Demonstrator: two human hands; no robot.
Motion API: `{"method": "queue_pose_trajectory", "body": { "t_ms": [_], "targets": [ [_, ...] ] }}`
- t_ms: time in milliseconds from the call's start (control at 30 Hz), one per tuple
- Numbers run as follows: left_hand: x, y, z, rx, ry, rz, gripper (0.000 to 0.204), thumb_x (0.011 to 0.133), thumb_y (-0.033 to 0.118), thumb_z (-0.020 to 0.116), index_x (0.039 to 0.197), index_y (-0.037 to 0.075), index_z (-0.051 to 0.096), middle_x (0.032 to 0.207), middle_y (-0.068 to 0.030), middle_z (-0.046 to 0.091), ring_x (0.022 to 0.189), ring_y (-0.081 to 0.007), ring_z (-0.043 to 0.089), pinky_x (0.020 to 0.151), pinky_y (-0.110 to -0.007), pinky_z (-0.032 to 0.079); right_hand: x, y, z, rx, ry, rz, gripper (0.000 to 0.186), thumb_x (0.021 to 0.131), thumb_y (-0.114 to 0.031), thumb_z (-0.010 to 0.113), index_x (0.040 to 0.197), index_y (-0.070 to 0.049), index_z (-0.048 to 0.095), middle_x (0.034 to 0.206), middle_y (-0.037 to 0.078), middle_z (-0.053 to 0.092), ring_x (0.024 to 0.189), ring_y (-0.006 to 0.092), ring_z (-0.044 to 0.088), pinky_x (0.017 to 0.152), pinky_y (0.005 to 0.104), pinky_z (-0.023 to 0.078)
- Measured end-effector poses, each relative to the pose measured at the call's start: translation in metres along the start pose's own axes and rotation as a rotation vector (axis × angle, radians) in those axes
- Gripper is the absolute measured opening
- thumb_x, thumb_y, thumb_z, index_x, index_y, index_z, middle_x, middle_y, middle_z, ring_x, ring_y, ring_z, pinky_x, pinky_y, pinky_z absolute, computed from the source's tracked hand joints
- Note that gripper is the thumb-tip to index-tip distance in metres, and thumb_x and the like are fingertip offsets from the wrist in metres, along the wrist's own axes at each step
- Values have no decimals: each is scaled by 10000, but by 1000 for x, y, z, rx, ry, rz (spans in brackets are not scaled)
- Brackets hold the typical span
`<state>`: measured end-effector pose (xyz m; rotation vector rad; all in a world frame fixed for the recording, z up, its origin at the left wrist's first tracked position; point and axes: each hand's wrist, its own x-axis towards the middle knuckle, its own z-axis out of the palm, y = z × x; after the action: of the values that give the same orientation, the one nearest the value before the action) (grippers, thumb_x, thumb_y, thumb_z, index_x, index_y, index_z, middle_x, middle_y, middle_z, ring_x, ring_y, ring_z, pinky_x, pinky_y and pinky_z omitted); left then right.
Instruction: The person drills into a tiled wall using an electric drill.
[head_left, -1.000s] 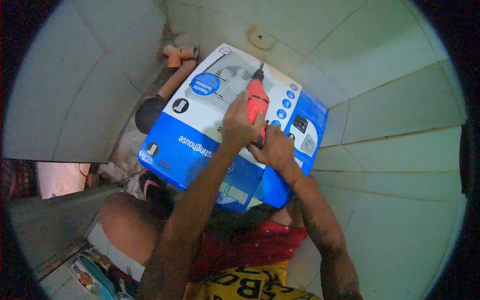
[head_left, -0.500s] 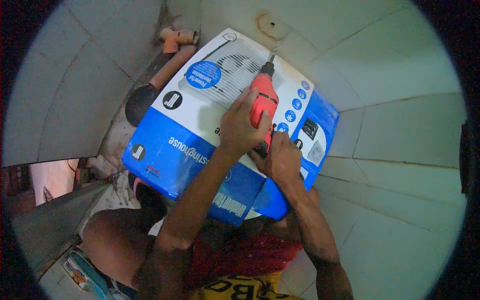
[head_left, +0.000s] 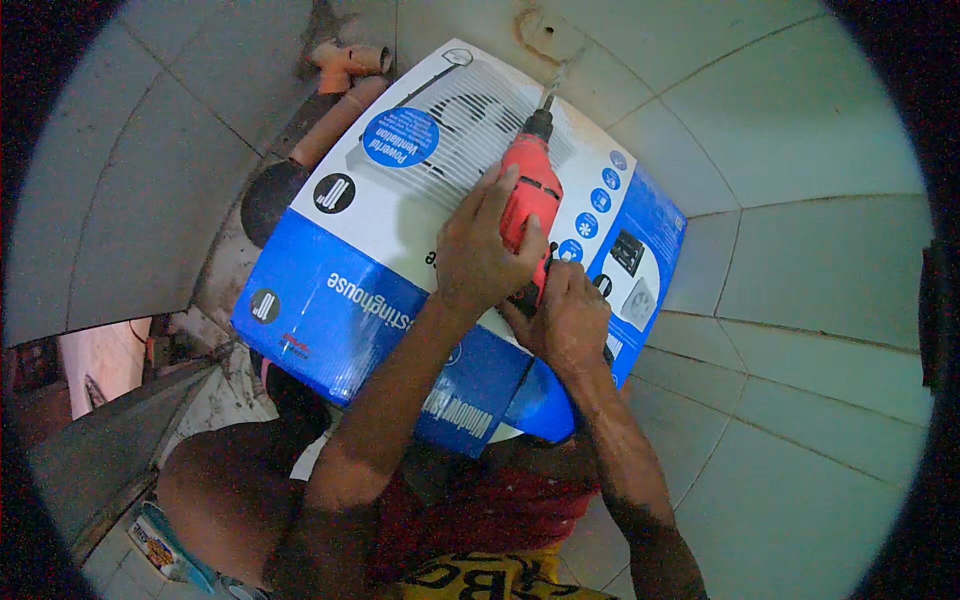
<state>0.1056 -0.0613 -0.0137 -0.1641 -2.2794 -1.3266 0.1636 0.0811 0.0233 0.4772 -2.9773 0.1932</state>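
A red electric drill (head_left: 528,190) with a black chuck points up and away from me, and its silvery bit (head_left: 556,80) reaches the tiled wall beyond the box. My left hand (head_left: 488,245) wraps around the side of the drill's body. At the rear, my right hand (head_left: 568,318) is closed around the handle, whose trigger is hidden by my fingers. Under both hands and the drill lies a big blue and white cardboard fan box (head_left: 330,270), tilted, with a fan grille pictured on it. Its near flap stands by my lap.
Pale tiled wall (head_left: 830,270) rises ahead and on the right. A ring-shaped stain with a small hole (head_left: 548,30) marks it above the bit. Orange pipe fittings (head_left: 345,68) stand beyond the box's left corner. A small printed package (head_left: 160,545) lies at lower left.
The box has shifted slightly in view, its far edge a little higher. The drill's bit now looks closer against the wall, and both hands keep the same grip.
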Motion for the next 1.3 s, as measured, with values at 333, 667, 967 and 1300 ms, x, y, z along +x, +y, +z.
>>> {"method": "queue_pose_trajectory", "body": {
  "t_ms": [333,667,967,1300],
  "targets": [
    [1,2,-1,-18,-1,0,582,814,157,720,1349,13,541,1341,-250,594,1225,-416,601,1044,-472,485,-2,3,5,-12,9,18,631,704,-449,866,1010,-11,530,892,168,607,749,344,656,611,441,542],
    [0,-4,4,38,43,59,584,787,190,720,1317,10,552,1305,-270,591,1164,-409,624,962,-458,535,-3,1,4,-17,-12,49,660,702,-483,858,1022,-10,528,911,165,602,768,346,657,624,441,543],
    [1,-2,1,41,60,80,585,788,180,716,1321,4,549,1303,-269,593,1160,-403,628,964,-455,533,-2,-2,1,-5,-14,48,665,696,-481,864,1030,-16,526,917,163,601,769,341,659,619,441,544],
    [0,0,1,-28,4,26,591,824,156,706,1363,3,521,1346,-270,580,1247,-428,581,1059,-485,467,-3,-2,3,-23,4,66,656,693,-487,867,1016,-20,540,904,159,606,754,339,657,614,442,542]
  ]
}}
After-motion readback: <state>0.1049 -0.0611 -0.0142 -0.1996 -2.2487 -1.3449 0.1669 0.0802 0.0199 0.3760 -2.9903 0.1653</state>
